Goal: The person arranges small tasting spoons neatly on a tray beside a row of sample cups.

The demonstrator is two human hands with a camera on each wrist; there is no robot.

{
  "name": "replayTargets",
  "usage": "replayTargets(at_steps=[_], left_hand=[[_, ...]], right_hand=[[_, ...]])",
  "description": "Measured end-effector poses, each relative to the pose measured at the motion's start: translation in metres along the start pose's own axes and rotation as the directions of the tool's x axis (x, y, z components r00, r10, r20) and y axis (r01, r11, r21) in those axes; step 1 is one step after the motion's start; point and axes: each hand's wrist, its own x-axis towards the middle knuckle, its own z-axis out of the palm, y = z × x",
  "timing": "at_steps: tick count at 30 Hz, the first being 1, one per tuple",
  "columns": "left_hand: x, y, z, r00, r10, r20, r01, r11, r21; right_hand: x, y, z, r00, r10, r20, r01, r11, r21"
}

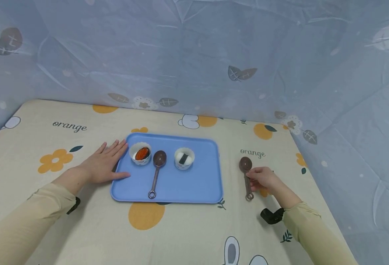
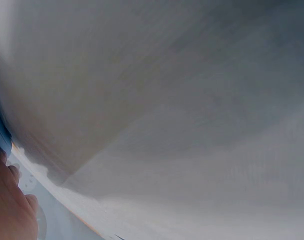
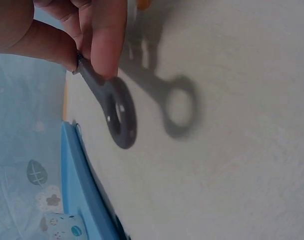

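My left hand point(image 1: 101, 166) lies spread at the left edge of the blue tray point(image 1: 194, 186), its thumb reaching over the rim. To the right of the tray, my right hand point(image 1: 264, 179) pinches a brown spoon point(image 1: 245, 164) by its handle between thumb and fingers. In the right wrist view the ring end of that spoon point(image 3: 127, 139) stands apart from its shadow on the cloth. A second brown spoon point(image 1: 159, 158) lies on the tray between two small white cups. The left cup point(image 1: 136, 159) holds an orange-topped sushi piece point(image 1: 142, 153); the right cup point(image 1: 183, 166) holds a rice ball with a dark strip point(image 1: 183, 158).
A cream cloth point(image 1: 188, 239) printed with oranges, flowers and rabbits covers the table. Behind and to the right hangs a blue-grey patterned sheet point(image 1: 201, 55). Dark wrist-worn devices show under both forearms, the right one point(image 1: 272, 216) close over the cloth.
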Motion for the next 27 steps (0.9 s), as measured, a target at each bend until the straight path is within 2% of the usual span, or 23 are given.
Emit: replayTargets(at_steps=[9, 27], left_hand=[[0.0, 0.001, -0.001, 1.0, -0.003, -0.003, 0.003, 1.0, -0.003], [-0.001, 0.003, -0.003, 1.0, 0.001, -0.005, -0.001, 1.0, -0.012]], right_hand=[[-0.007, -0.008, -0.001, 0.999, -0.031, 0.029, 0.03, 0.999, 0.026], [-0.015, -0.014, 0.0, 0.998, -0.053, 0.039, 0.052, 0.998, 0.038]])
